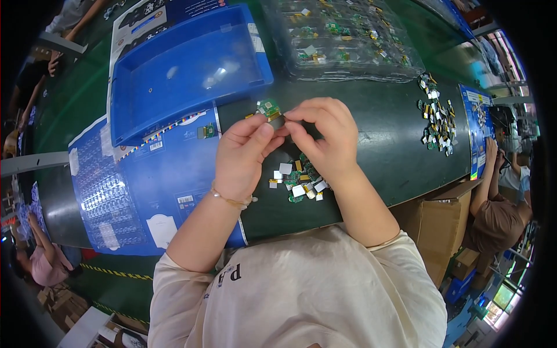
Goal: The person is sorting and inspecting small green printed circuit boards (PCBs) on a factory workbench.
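Between both hands, above the dark green table, is a small green circuit board (267, 108) with a grey flat part attached at its lower edge. My left hand (243, 149) pinches the grey part between thumb and forefinger. Thumb and forefinger of my right hand (328, 136) close together at the board's right side; what lies between their tips is too small to make out. Just below my hands lies a loose pile of small boards (301, 178) with white and yellow flat pieces. A single board (206, 131) rests on the blue printed sheet (174, 168) to the left.
A blue plastic bin (264, 69) sits at the back left. Stacked clear trays (348, 69) filled with boards stand behind my hands. Another board pile (438, 124) lies right. A clear blister tray (110, 200) is at left, a cardboard box (435, 226) beside the table's right front. Other people work nearby.
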Available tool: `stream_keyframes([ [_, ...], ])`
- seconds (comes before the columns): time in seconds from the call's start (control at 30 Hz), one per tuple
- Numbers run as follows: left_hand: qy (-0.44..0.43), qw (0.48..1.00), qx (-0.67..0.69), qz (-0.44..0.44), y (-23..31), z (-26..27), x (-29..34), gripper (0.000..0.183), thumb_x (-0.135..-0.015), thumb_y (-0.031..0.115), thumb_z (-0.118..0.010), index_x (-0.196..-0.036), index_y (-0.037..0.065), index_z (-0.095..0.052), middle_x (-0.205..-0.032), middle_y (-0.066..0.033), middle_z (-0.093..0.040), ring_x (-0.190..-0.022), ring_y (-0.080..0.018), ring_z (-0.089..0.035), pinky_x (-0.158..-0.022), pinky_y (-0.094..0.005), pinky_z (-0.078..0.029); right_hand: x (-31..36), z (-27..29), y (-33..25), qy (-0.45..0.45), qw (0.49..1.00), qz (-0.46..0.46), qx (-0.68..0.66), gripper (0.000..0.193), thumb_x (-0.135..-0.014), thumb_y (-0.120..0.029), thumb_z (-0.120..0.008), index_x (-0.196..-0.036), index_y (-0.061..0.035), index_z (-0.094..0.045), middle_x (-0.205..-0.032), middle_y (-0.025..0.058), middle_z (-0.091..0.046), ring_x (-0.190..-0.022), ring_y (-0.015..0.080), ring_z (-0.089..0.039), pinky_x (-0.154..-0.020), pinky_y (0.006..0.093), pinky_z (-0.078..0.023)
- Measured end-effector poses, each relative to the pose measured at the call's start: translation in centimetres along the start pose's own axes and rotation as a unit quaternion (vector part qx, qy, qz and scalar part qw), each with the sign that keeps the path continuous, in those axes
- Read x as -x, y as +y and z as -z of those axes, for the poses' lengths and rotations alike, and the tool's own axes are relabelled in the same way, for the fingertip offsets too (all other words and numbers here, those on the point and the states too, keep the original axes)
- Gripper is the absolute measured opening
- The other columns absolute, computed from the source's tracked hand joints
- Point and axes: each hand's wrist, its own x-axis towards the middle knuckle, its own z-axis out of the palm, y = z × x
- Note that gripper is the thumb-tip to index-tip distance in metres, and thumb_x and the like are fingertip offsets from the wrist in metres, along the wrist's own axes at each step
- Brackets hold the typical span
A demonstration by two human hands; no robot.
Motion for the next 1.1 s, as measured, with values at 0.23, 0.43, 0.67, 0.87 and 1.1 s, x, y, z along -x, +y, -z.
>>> stream_keyframes([
  [0.23,0.054,0.991,-0.119,-0.038,-0.2,-0.3,0.4,0.023,-0.087,0.006,-0.065,-0.108,-0.004,-0.062,-0.104,-0.0095,-0.066,-0.092,-0.0164,-0.065,-0.083,-0.0255,-0.051,0.0,0.2,0.5,-0.019,1.0,-0.008,0.014,0.016,-0.065,-0.007,-0.076,-0.077,-0.008,-0.066,-0.082,0.0055,-0.063,-0.076,0.0229,-0.06,-0.068,0.0327,-0.046],
  [0.43,0.048,0.967,-0.225,-0.112,-0.5,-0.2,0.2,0.019,-0.085,0.001,-0.066,-0.104,-0.002,-0.066,-0.106,-0.0089,-0.065,-0.094,-0.0131,-0.062,-0.082,-0.0229,-0.049,-0.1,0.2,0.8,-0.028,0.999,-0.002,0.016,0.016,-0.063,-0.005,-0.074,-0.074,-0.0075,-0.063,-0.078,0.0051,-0.063,-0.073,0.0226,-0.059,-0.065,0.0325,-0.045],
  [0.67,0.025,0.944,-0.299,-0.139,-0.5,0.3,0.1,0.019,-0.085,0.003,-0.067,-0.103,-0.001,-0.067,-0.106,-0.0081,-0.064,-0.092,-0.0115,-0.06,-0.081,-0.0225,-0.047,-0.1,-0.1,0.8,-0.015,1.0,0.018,0.016,0.015,-0.062,-0.003,-0.071,-0.071,-0.0071,-0.059,-0.076,0.0041,-0.062,-0.066,0.0206,-0.056,-0.06,0.031,-0.044],
  [0.87,0.046,0.959,-0.258,-0.106,-0.4,0.1,0.3,0.018,-0.086,0.004,-0.067,-0.103,-0.001,-0.067,-0.104,-0.007,-0.065,-0.09,-0.0113,-0.061,-0.079,-0.022,-0.048,0.3,-0.2,0.4,-0.068,0.996,-0.057,0.017,0.017,-0.063,-0.005,-0.071,-0.072,-0.01,-0.058,-0.07,0.003,-0.059,-0.064,0.0222,-0.059,-0.057,0.0329,-0.046],
  [1.1,0.061,0.992,-0.105,-0.035,0.1,-0.5,0.3,0.024,-0.088,0.006,-0.064,-0.109,-0.003,-0.061,-0.103,-0.01,-0.065,-0.09,-0.0164,-0.065,-0.081,-0.0274,-0.053,0.3,-0.2,0.4,-0.051,0.999,0.005,-0.001,0.015,-0.064,-0.003,-0.071,-0.071,-0.0077,-0.059,-0.072,0.0028,-0.061,-0.063,0.019,-0.058,-0.058,0.0303,-0.046],
])
